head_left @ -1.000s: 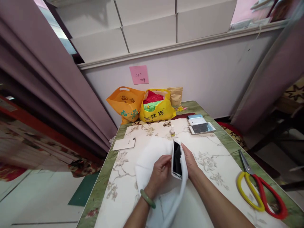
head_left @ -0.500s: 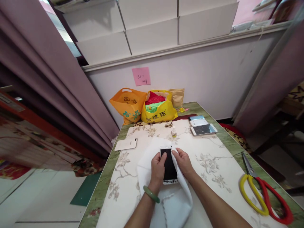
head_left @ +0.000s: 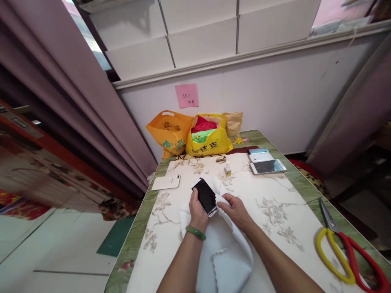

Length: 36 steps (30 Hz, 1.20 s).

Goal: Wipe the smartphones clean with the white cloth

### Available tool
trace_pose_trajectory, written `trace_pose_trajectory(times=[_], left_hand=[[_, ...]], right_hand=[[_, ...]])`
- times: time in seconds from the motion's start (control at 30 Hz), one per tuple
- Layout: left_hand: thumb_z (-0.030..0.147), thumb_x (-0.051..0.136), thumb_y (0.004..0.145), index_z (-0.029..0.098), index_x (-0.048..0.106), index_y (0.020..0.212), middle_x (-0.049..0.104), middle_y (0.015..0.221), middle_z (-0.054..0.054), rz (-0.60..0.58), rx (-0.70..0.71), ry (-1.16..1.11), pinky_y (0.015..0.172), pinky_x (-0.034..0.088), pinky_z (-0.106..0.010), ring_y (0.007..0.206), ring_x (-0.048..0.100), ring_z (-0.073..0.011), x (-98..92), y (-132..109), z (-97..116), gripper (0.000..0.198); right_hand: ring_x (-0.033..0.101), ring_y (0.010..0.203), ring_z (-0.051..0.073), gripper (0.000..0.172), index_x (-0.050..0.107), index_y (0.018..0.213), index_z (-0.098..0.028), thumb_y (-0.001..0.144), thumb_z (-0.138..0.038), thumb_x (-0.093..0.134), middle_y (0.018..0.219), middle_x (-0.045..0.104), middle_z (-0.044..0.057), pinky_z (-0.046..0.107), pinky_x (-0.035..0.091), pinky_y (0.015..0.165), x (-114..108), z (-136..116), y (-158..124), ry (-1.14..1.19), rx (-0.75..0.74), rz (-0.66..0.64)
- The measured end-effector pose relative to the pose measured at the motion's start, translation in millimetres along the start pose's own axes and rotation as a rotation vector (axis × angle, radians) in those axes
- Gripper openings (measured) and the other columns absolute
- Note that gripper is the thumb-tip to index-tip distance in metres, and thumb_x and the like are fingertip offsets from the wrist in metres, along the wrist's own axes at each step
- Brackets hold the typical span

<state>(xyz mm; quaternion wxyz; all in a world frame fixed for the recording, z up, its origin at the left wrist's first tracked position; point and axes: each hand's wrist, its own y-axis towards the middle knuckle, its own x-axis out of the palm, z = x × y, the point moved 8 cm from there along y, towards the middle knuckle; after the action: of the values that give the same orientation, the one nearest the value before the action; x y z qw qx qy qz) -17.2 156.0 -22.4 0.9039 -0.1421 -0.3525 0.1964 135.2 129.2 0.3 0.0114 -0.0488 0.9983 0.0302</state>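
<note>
My left hand (head_left: 197, 211), with a green bangle on its wrist, is closed round a white phone with a black screen (head_left: 205, 195) and holds it tilted, screen up, above the table. My right hand (head_left: 234, 210) pinches a fold of a white cloth (head_left: 224, 252) right beside the phone's lower end. The cloth spreads over the floral table cover (head_left: 275, 207) under and before both hands.
A white phone (head_left: 166, 182) lies face down at the left. Three phones (head_left: 266, 162) lie at the far right, a small dropper bottle (head_left: 227, 168) stands behind my hands. Orange (head_left: 169, 132) and yellow bags (head_left: 209, 138) sit against the wall. Large yellow-and-red scissors (head_left: 345, 248) lie at the right edge.
The phone went from standing on edge between both hands to lying screen up, then swung left in my left hand. My right hand kept the cloth and slid to the phone's lower end.
</note>
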Motion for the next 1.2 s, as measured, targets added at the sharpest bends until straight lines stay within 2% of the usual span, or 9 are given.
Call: trace_pose_trajectory(times=[0.17, 0.37, 0.47, 0.57, 0.73, 0.9, 1.0, 1.07, 1.2], left_hand=[[0.055, 0.055, 0.085, 0.014, 0.07, 0.096, 0.073, 0.084, -0.008, -0.125, -0.173, -0.186, 0.08, 0.054, -0.037, 0.072, 0.068, -0.0198, 6.1, 6, 0, 0.045], [0.05, 0.05, 0.086, 0.014, 0.068, 0.112, 0.072, 0.105, -0.015, -0.302, -0.257, -0.199, 0.092, 0.049, -0.051, 0.101, 0.067, -0.0313, 3.9, 2, 0, 0.048], [0.037, 0.052, 0.083, 0.009, 0.069, 0.106, 0.073, 0.102, -0.016, -0.303, -0.285, -0.132, 0.092, 0.049, -0.051, 0.101, 0.067, -0.0327, -1.4, -1, -9, 0.04], [0.033, 0.058, 0.082, 0.011, 0.071, 0.099, 0.075, 0.094, -0.013, -0.26, -0.264, -0.113, 0.091, 0.051, -0.047, 0.094, 0.069, -0.0299, -3.9, 0, -14, 0.031], [0.036, 0.062, 0.085, 0.016, 0.068, 0.107, 0.075, 0.1, -0.008, -0.288, -0.294, -0.13, 0.092, 0.053, -0.04, 0.095, 0.07, -0.0232, 1.3, -2, -12, 0.03], [0.047, 0.057, 0.087, 0.011, 0.065, 0.113, 0.074, 0.099, -0.013, -0.471, -0.504, -0.022, 0.087, 0.055, -0.042, 0.093, 0.07, -0.0266, 10.2, -17, -16, 0.045], [0.04, 0.054, 0.09, 0.009, 0.063, 0.115, 0.074, 0.099, -0.014, -0.455, -0.501, 0.025, 0.082, 0.057, -0.043, 0.088, 0.071, -0.0272, 8.1, -17, -14, 0.041], [0.036, 0.053, 0.09, 0.01, 0.061, 0.118, 0.074, 0.099, -0.014, -0.415, -0.497, 0.039, 0.083, 0.057, -0.043, 0.088, 0.072, -0.0267, 5.5, -14, -14, 0.039], [0.034, 0.052, 0.09, 0.01, 0.058, 0.125, 0.075, 0.098, -0.014, -0.394, -0.495, 0.054, 0.082, 0.057, -0.042, 0.088, 0.072, -0.0263, 3.6, -10, -17, 0.042]], right_hand=[[0.044, 0.057, 0.012, 0.028, 0.06, 0.067, -0.019, 0.079, -0.044, 0.067, 0.058, 0.052, -0.005, 0.024, 0.034, 0.055, 3, 0, -2, 0.052, 0.035, -0.032], [0.053, 0.057, 0.016, 0.034, 0.066, 0.077, -0.02, 0.076, -0.054, 0.068, 0.063, 0.063, -0.002, 0.027, 0.042, 0.058, -13, 8, -3, 0.398, 0.168, 0.141], [0.062, 0.071, 0.021, 0.034, 0.069, 0.083, -0.02, 0.074, -0.053, 0.07, 0.075, 0.07, 0.001, 0.03, 0.048, 0.068, -29, 11, -4, 0.461, 0.189, 0.274], [0.066, 0.082, 0.026, 0.039, 0.072, 0.089, -0.019, 0.076, -0.055, 0.067, 0.081, 0.073, 0.004, 0.033, 0.051, 0.074, -40, 20, -6, 0.489, 0.231, 0.369], [0.069, 0.085, 0.028, 0.052, 0.072, 0.103, -0.018, 0.082, -0.063, 0.054, 0.088, 0.074, 0.008, 0.039, 0.055, 0.073, -34, 32, -6, 0.669, 0.275, 0.344], [0.07, 0.089, 0.028, 0.051, 0.068, 0.11, -0.018, 0.083, -0.06, 0.055, 0.095, 0.074, 0.007, 0.041, 0.055, 0.08, -28, 32, -7, 0.884, 0.317, 0.321], [0.07, 0.085, 0.023, 0.033, 0.067, 0.099, -0.021, 0.082, -0.049, 0.062, 0.088, 0.074, 0.002, 0.035, 0.055, 0.082, -57, 29, -19, 0.922, 0.243, 0.561], [0.069, 0.078, 0.02, 0.029, 0.066, 0.088, -0.022, 0.082, -0.05, 0.062, 0.077, 0.073, 0.0, 0.031, 0.055, 0.077, -82, 23, -32, 0.861, 0.166, 0.702], [0.063, 0.057, 0.02, 0.048, 0.062, 0.08, -0.02, 0.078, -0.068, 0.058, 0.059, 0.064, 0.001, 0.029, 0.051, 0.053, -112, 15, -56, 0.559, 0.269, 0.699]])
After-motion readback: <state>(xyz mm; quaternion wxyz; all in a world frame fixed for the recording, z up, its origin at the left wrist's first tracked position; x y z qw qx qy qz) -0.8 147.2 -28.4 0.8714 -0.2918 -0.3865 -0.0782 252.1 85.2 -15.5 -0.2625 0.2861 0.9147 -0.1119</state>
